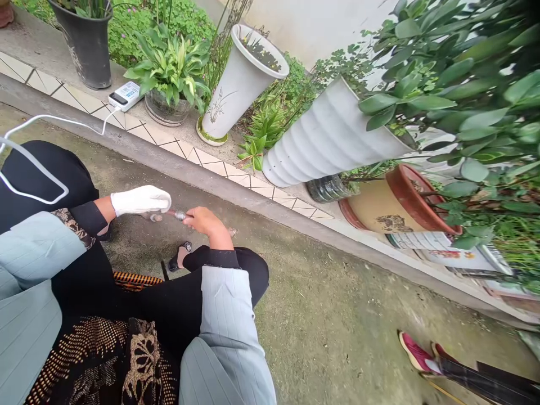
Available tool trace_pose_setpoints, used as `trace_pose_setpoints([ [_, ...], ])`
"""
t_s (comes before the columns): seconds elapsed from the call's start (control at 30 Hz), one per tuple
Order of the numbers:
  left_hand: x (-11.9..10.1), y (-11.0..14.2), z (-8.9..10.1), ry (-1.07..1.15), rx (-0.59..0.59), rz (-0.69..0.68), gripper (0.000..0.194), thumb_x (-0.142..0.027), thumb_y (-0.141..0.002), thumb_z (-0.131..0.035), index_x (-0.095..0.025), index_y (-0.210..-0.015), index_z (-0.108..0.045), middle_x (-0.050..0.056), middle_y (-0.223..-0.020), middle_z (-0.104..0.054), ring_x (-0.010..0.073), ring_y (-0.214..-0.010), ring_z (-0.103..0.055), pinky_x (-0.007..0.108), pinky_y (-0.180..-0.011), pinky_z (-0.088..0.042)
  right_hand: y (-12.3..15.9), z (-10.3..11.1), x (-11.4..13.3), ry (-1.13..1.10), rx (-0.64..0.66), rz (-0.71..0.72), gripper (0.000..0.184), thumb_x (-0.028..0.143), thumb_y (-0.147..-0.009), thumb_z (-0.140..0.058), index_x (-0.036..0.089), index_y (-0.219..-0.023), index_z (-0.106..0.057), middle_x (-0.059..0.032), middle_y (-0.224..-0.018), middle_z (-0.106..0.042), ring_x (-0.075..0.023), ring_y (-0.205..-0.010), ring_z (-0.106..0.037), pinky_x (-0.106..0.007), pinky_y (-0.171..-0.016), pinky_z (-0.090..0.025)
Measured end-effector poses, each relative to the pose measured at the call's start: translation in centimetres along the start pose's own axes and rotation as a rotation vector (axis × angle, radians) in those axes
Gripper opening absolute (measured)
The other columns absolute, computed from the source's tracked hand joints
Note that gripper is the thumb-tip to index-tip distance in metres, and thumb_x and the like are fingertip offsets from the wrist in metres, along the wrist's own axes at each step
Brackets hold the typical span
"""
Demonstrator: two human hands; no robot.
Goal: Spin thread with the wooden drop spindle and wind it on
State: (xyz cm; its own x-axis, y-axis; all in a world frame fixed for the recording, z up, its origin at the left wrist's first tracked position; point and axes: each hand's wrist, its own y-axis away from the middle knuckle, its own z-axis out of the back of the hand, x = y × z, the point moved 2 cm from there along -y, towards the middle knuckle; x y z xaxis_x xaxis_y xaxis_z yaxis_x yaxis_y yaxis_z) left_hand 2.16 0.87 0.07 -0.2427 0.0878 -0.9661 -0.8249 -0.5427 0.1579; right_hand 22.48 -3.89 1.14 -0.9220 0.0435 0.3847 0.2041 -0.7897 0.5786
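My left hand (141, 201) wears a white glove, and its fingers are closed together over a small object (156, 217) that I cannot make out. My bare right hand (205, 220) is closed on a thin tool (179, 214) with a metal collar and a reddish tip. The tip points at the gloved fingers and nearly touches them. Both hands are held out over my black-trousered knees, above the concrete ground. My forearms are in pale blue sleeves with black cuffs.
A tiled ledge (219, 169) carries a black pot (86, 48), a leafy plant (171, 62), white tall pots (238, 84) (329, 138), a brown pot (392, 202) and a power bank (125, 94) with a white cable. Another person's red shoes (417, 353) are at lower right.
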Motion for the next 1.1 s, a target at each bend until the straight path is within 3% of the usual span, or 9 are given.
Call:
trace_pose_setpoints([
  [0.1,0.7,-0.3,0.7,-0.053,-0.054,-0.044,0.03,-0.04,-0.08,-0.058,-0.011,-0.077,-0.06,0.001,-0.068,-0.057,0.0079,-0.056,-0.045,0.018,-0.052,-0.037,1.1,-0.5,1.0,-0.164,0.336,0.234,0.01,0.021,-0.079,-0.058,0.015,-0.077,-0.066,-0.0007,-0.067,-0.064,-0.0115,-0.064,-0.057,-0.022,-0.062,-0.038],
  [0.17,1.4,-0.6,0.9,-0.054,-0.081,-0.051,0.031,-0.041,-0.081,-0.057,-0.011,-0.077,-0.06,0.001,-0.067,-0.056,0.0077,-0.056,-0.044,0.018,-0.051,-0.036,1.9,-0.1,1.2,-0.314,0.347,0.356,0.011,0.021,-0.079,-0.056,0.015,-0.081,-0.065,-0.0006,-0.072,-0.066,-0.0114,-0.068,-0.06,-0.022,-0.064,-0.04],
  [0.37,3.1,-1.4,-0.1,0.096,-0.061,-0.068,0.038,-0.049,-0.079,-0.06,-0.011,-0.083,-0.061,0.003,-0.069,-0.057,0.0093,-0.055,-0.046,0.02,-0.05,-0.037,2.4,0.8,0.1,-0.606,0.045,0.376,0.013,0.025,-0.083,-0.05,0.015,-0.085,-0.059,-0.0055,-0.09,-0.069,-0.0121,-0.076,-0.063,-0.02,-0.057,-0.04],
  [0.53,3.9,-1.7,-1.7,0.118,0.024,0.033,0.039,-0.05,-0.086,-0.052,-0.012,-0.079,-0.059,0.0,-0.06,-0.05,0.0082,-0.05,-0.042,0.019,-0.048,-0.036,1.2,0.4,-0.2,-0.665,-0.14,0.262,0.017,0.025,-0.084,-0.048,0.015,-0.095,-0.056,-0.0022,-0.078,-0.065,-0.0102,-0.063,-0.059,-0.021,-0.055,-0.04],
  [0.63,4.0,-1.6,-2.5,0.093,0.111,0.029,0.038,-0.049,-0.088,-0.05,-0.013,-0.08,-0.059,-0.001,-0.056,-0.047,0.0082,-0.048,-0.04,0.019,-0.046,-0.033,0.7,0.7,-0.5,-0.518,-0.285,0.144,0.029,0.026,-0.085,-0.048,0.017,-0.112,-0.055,-0.0012,-0.078,-0.064,-0.011,-0.061,-0.055,-0.024,-0.061,-0.042],
  [0.73,3.8,-1.4,-3.0,0.085,0.177,0.01,0.038,-0.048,-0.088,-0.049,-0.013,-0.076,-0.057,-0.001,-0.058,-0.048,0.0081,-0.049,-0.039,0.02,-0.047,-0.033,0.4,1.1,-0.9,-0.196,-0.334,-0.081,0.025,0.029,-0.087,-0.047,0.018,-0.106,-0.061,-0.008,-0.092,-0.067,-0.0174,-0.077,-0.059,-0.028,-0.068,-0.042],
  [0.9,2.6,-0.9,-2.6,-0.007,0.134,0.033,0.029,-0.04,-0.086,-0.051,-0.014,-0.072,-0.055,0.0,-0.067,-0.053,0.0087,-0.055,-0.045,0.019,-0.052,-0.036,-0.4,0.0,-0.5,0.125,-0.038,-0.171,0.02,0.028,-0.086,-0.051,0.017,-0.096,-0.065,-0.0123,-0.098,-0.068,-0.0203,-0.083,-0.061,-0.028,-0.066,-0.039],
  [1.03,1.8,-0.6,-1.9,-0.066,0.168,0.041,0.028,-0.038,-0.085,-0.053,-0.014,-0.072,-0.056,0.0,-0.065,-0.054,0.0088,-0.054,-0.045,0.019,-0.051,-0.034,0.3,-1.6,0.6,-0.031,0.469,0.083,0.011,0.022,-0.08,-0.057,0.015,-0.081,-0.065,-0.0023,-0.069,-0.06,-0.0122,-0.061,-0.053,-0.024,-0.058,-0.037],
  [1.1,1.8,-0.6,-1.7,-0.013,0.177,0.031,0.029,-0.041,-0.085,-0.054,-0.014,-0.074,-0.056,0.0,-0.065,-0.055,0.0089,-0.054,-0.045,0.019,-0.05,-0.034,1.4,-1.3,1.1,-0.281,0.555,0.277,0.011,0.024,-0.08,-0.058,0.015,-0.086,-0.063,0.0018,-0.066,-0.055,-0.0092,-0.057,-0.049,-0.022,-0.057,-0.037],
])
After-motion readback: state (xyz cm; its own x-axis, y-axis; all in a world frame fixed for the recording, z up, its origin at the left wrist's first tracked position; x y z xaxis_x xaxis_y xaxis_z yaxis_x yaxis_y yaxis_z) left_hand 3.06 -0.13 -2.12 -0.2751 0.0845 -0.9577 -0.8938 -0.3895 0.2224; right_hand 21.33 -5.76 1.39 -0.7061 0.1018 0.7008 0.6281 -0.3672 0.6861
